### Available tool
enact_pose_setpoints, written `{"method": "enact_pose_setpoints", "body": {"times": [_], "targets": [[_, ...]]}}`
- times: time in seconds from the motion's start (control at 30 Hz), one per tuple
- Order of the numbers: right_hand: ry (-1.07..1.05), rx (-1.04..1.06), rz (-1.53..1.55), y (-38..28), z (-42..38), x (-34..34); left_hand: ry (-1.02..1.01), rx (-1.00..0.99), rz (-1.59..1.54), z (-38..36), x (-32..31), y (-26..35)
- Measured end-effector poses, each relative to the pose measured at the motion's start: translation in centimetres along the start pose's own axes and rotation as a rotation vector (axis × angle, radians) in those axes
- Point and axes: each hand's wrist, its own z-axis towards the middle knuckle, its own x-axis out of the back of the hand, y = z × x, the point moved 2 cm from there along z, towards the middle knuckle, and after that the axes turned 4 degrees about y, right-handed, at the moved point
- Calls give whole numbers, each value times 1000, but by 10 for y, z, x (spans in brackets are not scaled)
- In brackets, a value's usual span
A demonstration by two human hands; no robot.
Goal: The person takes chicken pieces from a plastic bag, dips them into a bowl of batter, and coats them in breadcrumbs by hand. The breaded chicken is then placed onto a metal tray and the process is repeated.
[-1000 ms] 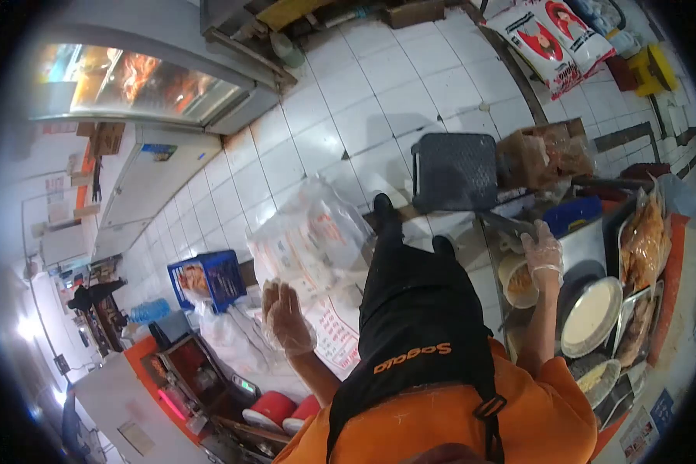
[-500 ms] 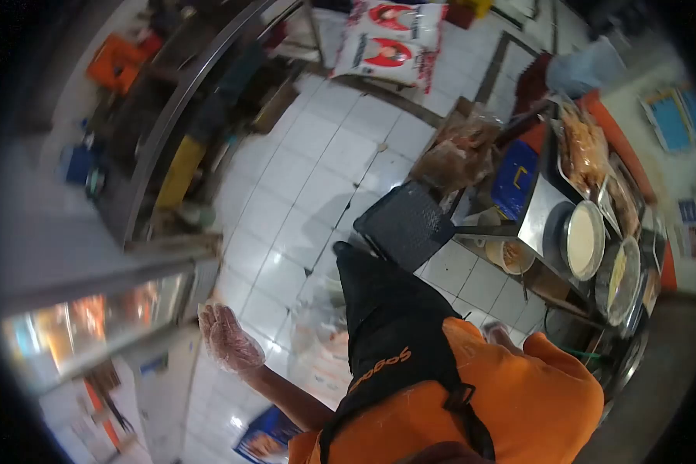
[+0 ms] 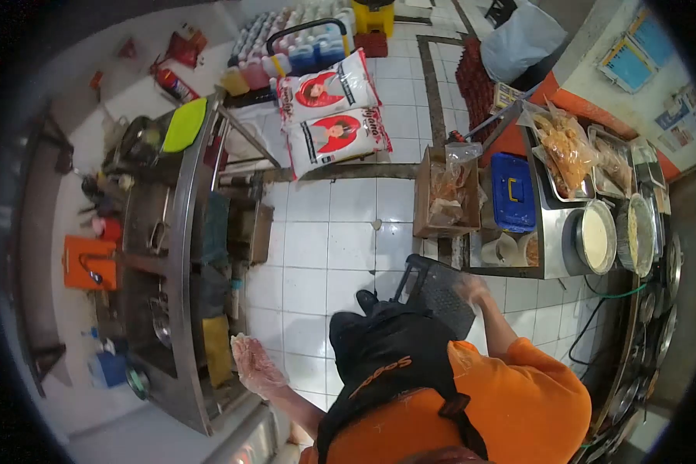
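Observation:
My left hand (image 3: 259,370), in a clear plastic glove with pale smears, is held out to the left over the tiled floor. Its fingers look stretched out and nothing shows in them. The metal sink counter (image 3: 184,286) is the nearest thing to it. My right hand (image 3: 472,291) hangs in front of me, above the edge of a black step stool (image 3: 439,298). Motion smears its fingers, and whether it touches the stool cannot be made out.
To the right a steel table (image 3: 558,255) bears trays of bagged food (image 3: 566,151) and round pans of pale batter (image 3: 595,238). A cardboard box (image 3: 423,201) and blue toolbox (image 3: 513,193) are beside it. Ahead lie printed sacks (image 3: 336,139) near several jugs (image 3: 305,58).
My view has swung, bringing the sink counter and jugs into sight on the left and ahead. My right hand has come out from beside my body to above the stool. My left hand stays out.

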Motion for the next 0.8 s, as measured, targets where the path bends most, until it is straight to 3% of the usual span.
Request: {"method": "enact_pose_setpoints", "body": {"times": [0.03,0.13,0.2,0.27,0.3,0.33,0.4,0.43,0.47,0.5,0.53,0.57,0.63,0.7,0.73,0.77,0.8], "targets": [[138,12,50,-27,26,16,-12,-1,58,20,-16,2],[174,35,203,-130,54,134,-58,-16,28,80,-68,-3],[291,101,289,-155,81,174,-145,-31,45,125,-98,-17],[333,31,364,-154,107,186,-66,40,-11,148,-154,-23],[359,-27,430,-149,117,188,-170,16,21,171,-168,-32],[412,-69,458,-137,129,178,-183,22,37,192,-184,-44],[474,-258,444,-104,146,137,-449,-570,875,225,-240,-65],[471,-402,391,-84,140,108,-446,-563,878,231,-271,-73],[360,-456,238,-49,136,59,-423,-371,655,234,-307,-82],[215,-770,629,-6,125,-10,-396,-188,428,240,-347,-92],[-136,-508,18,76,127,-134,-375,-9,196,248,-385,-105],[16,-685,19,117,89,-202,-388,-4,190,260,-420,-123],[-152,-692,220,30,-6,-158,-444,229,73,279,-485,-161],[-232,-626,257,-12,-53,-172,-558,272,143,283,-555,-202],[-252,-522,211,-27,-66,-184,-639,289,179,282,-587,-225],[-154,-171,26,-44,-59,-259,-680,286,208,283,-618,-252],[-265,-577,350,-66,-58,-204,-708,307,210,276,-649,-273]]}}
